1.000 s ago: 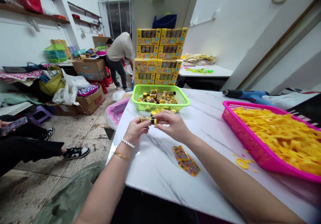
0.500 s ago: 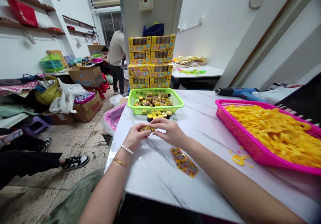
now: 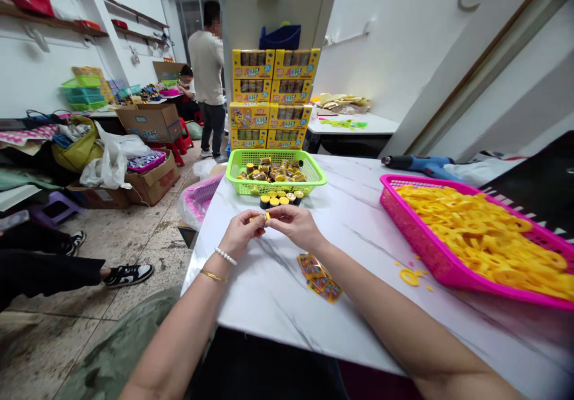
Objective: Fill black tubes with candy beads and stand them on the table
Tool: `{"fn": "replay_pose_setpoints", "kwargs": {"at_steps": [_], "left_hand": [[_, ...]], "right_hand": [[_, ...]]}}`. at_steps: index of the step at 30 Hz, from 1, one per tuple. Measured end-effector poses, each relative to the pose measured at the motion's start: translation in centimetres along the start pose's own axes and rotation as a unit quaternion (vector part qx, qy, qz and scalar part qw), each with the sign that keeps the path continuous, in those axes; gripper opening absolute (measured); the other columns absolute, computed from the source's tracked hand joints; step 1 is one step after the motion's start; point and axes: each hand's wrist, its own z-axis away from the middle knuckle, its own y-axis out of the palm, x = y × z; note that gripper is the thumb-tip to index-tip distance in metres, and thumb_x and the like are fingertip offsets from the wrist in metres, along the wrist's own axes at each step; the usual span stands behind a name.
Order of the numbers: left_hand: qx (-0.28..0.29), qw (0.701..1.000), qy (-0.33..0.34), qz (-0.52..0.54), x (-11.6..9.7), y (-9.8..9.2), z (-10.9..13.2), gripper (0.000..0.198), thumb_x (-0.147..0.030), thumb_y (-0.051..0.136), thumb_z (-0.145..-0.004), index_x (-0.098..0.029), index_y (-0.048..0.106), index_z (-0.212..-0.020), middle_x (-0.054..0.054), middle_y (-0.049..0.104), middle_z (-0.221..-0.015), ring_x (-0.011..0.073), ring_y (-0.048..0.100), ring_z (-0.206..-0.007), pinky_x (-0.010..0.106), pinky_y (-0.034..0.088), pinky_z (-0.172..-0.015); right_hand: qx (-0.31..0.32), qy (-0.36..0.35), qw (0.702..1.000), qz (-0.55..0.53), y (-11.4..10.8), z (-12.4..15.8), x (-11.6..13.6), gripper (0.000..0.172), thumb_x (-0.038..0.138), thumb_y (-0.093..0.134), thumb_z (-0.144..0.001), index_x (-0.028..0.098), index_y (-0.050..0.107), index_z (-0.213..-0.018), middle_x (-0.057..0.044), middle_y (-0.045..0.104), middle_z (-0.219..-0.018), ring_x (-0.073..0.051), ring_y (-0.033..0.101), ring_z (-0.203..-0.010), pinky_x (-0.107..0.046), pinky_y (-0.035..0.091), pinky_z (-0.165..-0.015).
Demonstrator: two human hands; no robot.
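Observation:
My left hand [image 3: 242, 231] and my right hand [image 3: 295, 226] meet above the white table, fingertips pinched round a small yellow-and-black piece [image 3: 268, 216]. It looks like one of the small cylinders, but the fingers cover most of it. Just beyond my hands stands a cluster of black cylinders with yellow tops [image 3: 281, 199]. Behind them is a green basket [image 3: 232, 176] holding many more small yellow, brown and black cylinders [image 3: 278, 171]. Several printed yellow sticker sheets [image 3: 319, 277] lie on the table beside my right forearm.
On the right, a pink basket [image 3: 389, 201] is heaped with yellow plastic rings; a loose yellow ring [image 3: 409, 277] lies near it. Behind it is a blue heat gun [image 3: 415, 163]. Yellow boxes [image 3: 271, 113] are stacked behind the green basket. A person [image 3: 208, 77] stands farther back.
Both hands stay together and the piece between my fingertips has turned slightly. The view has shifted a little. The standing person is more upright.

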Motion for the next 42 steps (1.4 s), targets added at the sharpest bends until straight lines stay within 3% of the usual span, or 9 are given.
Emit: {"fn": "replay_pose_setpoints", "kwargs": {"at_steps": [4, 6, 10, 14, 19, 23, 27, 32, 42], "left_hand": [[0.055, 0.991, -0.124, 0.008, -0.1, -0.4, 0.1, 0.069, -0.069, 0.085, -0.056, -0.011, 0.065, -0.088, 0.004, 0.066, -0.069, 0.0085, 0.054, -0.05, 0.02, 0.039, -0.047], [0.056, 0.994, -0.09, 0.006, 0.1, -0.4, 0.2, 0.065, -0.063, 0.088, -0.055, -0.012, 0.063, -0.086, 0.002, 0.064, -0.067, 0.0067, 0.052, -0.049, 0.018, 0.038, -0.047], [0.022, 0.999, 0.021, -0.015, 0.7, -0.2, 0.2, 0.06, -0.058, 0.09, -0.056, -0.015, 0.061, -0.085, -0.002, 0.062, -0.063, 0.007, 0.052, -0.05, 0.018, 0.04, -0.05], [0.017, 0.999, -0.036, -0.037, 0.9, -0.1, 0.2, 0.056, -0.064, 0.082, -0.065, -0.015, 0.058, -0.076, -0.002, 0.058, -0.056, 0.0056, 0.044, -0.039, 0.018, 0.027, -0.038], [0.024, 0.991, -0.128, -0.03, 0.3, 0.2, 0.5, 0.052, -0.066, 0.064, -0.084, -0.015, 0.06, -0.077, -0.005, 0.05, -0.045, 0.0037, 0.028, -0.028, 0.02, 0.011, -0.033], [0.064, 0.99, -0.121, 0.023, 0.3, 0.1, 0.7, 0.053, -0.066, 0.068, -0.08, -0.015, 0.06, -0.073, -0.004, 0.049, -0.045, 0.0035, 0.031, -0.03, 0.019, 0.015, -0.033], [0.014, 0.989, -0.143, 0.019, 0.4, 0.2, 0.7, 0.053, -0.065, 0.074, -0.075, -0.015, 0.058, -0.069, -0.007, 0.044, -0.041, 0.003, 0.029, -0.029, 0.018, 0.012, -0.032], [0.031, 0.979, -0.183, 0.087, -0.1, 0.6, 0.8, 0.05, -0.06, 0.07, -0.083, -0.013, 0.06, -0.069, -0.004, 0.051, -0.048, 0.0014, 0.033, -0.031, 0.015, 0.017, -0.032], [0.001, 0.975, -0.202, 0.088, -0.5, 1.1, 1.3, 0.049, -0.056, 0.071, -0.084, -0.014, 0.056, -0.063, -0.006, 0.048, -0.043, 0.0009, 0.03, -0.028, 0.015, 0.016, -0.029]], "right_hand": [[0.016, -0.122, 0.99, 0.063, -0.9, 0.3, 0.6, 0.021, 0.033, 0.077, -0.082, 0.022, 0.077, -0.1, -0.009, 0.074, -0.101, -0.021, 0.071, -0.093, -0.037, 0.06, -0.085], [0.007, -0.137, 0.987, 0.085, -0.8, 0.5, 0.5, 0.017, 0.031, 0.078, -0.081, 0.023, 0.078, -0.096, -0.008, 0.075, -0.098, -0.021, 0.071, -0.091, -0.038, 0.06, -0.086], [-0.026, 0.02, 0.999, -0.005, 0.3, 0.6, -0.4, 0.027, 0.038, 0.082, -0.074, 0.019, 0.077, -0.092, -0.008, 0.075, -0.089, -0.02, 0.071, -0.078, -0.036, 0.061, -0.077], [0.044, 0.136, 0.982, -0.12, 0.4, 0.5, -0.7, 0.038, 0.042, 0.086, -0.069, 0.017, 0.076, -0.094, -0.005, 0.074, -0.082, -0.017, 0.069, -0.068, -0.032, 0.061, -0.068], [0.093, 0.117, 0.972, -0.179, -0.3, 0.6, 0.0, 0.042, 0.038, 0.089, -0.066, 0.022, 0.077, -0.103, -0.004, 0.073, -0.098, -0.015, 0.07, -0.069, -0.032, 0.063, -0.068], [0.024, 0.106, 0.975, -0.196, 0.2, 1.2, 0.3, 0.03, 0.039, 0.09, -0.065, 0.019, 0.074, -0.081, -0.001, 0.07, -0.078, -0.017, 0.07, -0.062, -0.035, 0.065, -0.059], [0.04, 0.13, 0.975, -0.176, 0.4, 1.3, 0.3, 0.036, 0.044, 0.088, -0.067, 0.019, 0.072, -0.088, -0.001, 0.071, -0.084, -0.017, 0.071, -0.067, -0.037, 0.067, -0.065], [0.02, 0.024, 0.992, -0.125, 0.0, 1.3, 0.4, 0.028, 0.041, 0.088, -0.07, 0.02, 0.074, -0.083, -0.003, 0.065, -0.087, -0.017, 0.069, -0.075, -0.033, 0.067, -0.067], [0.022, -0.058, 0.998, -0.014, 0.2, 1.6, 1.3, 0.016, 0.037, 0.078, -0.083, 0.021, 0.075, -0.08, -0.004, 0.059, -0.087, -0.014, 0.063, -0.074, -0.029, 0.064, -0.064]]}}
